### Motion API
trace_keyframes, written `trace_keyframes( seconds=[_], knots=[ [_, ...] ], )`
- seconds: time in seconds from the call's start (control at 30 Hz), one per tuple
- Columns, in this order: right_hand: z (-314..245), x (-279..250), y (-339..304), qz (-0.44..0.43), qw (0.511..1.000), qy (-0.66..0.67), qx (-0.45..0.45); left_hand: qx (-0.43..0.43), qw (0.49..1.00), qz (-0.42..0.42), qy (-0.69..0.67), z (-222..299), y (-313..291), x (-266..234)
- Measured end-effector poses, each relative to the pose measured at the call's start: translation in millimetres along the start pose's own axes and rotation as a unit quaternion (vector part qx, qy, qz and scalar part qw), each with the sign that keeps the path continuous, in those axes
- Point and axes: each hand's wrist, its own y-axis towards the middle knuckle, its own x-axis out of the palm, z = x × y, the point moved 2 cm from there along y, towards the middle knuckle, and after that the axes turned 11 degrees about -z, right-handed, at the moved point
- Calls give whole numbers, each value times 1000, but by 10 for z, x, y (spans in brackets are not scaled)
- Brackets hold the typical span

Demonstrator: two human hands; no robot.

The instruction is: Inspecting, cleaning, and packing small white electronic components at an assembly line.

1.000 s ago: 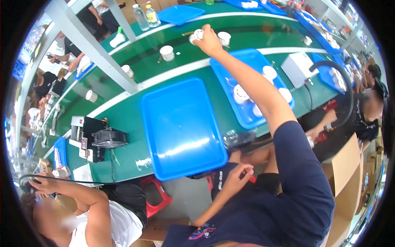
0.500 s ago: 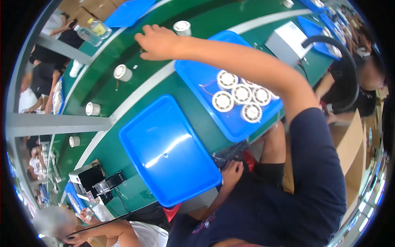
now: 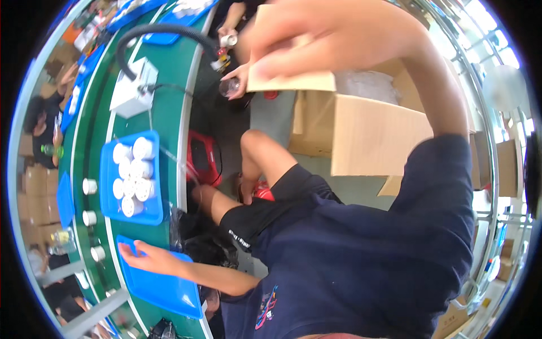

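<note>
My right hand [image 3: 333, 51] is raised over an open cardboard box [image 3: 378, 135], in front of one of its flaps. Motion smears its fingers, so whether they grip the flap is unclear. My left hand [image 3: 148, 260] hovers at an empty blue tray [image 3: 164, 285], fingers apart and holding nothing. Beyond it, a second blue tray [image 3: 152, 217] carries several white round fan-like units [image 3: 132, 206], bunched together. More such white units [image 3: 89, 218] stand singly on the green conveyor.
A grey-white box-shaped device [image 3: 135, 87] with a black flexible hose [image 3: 164, 28] stands on the green bench. A co-worker's hands [image 3: 237, 79] hold small parts beyond the cardboard box. A red stool [image 3: 203, 158] is under the bench edge. A translucent plastic bag [image 3: 367, 87] lies inside the box.
The view has swung to the right. My right hand has left the conveyor for the cardboard box, and my left hand has moved from my lap side to the empty blue tray.
</note>
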Motion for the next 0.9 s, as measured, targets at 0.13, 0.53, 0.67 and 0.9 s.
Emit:
trace_keyframes(
  seconds=[0.13, 0.53, 0.67, 0.9],
  knots=[
    [1549, -230, -1316, 53, 957, 108, 265, 73, 971, -183, 136, -987, 742, 524],
    [4763, 1547, -1762, -119, 832, -216, 497, 53, 965, -169, 194, -530, 809, 700],
    [4895, 1697, -1762, -85, 802, -270, 526, -19, 979, -143, 146, -586, 776, 585],
    [4783, 1655, -1498, -98, 778, -325, 529, -126, 973, 115, -156, -139, 682, 62]
  ],
)
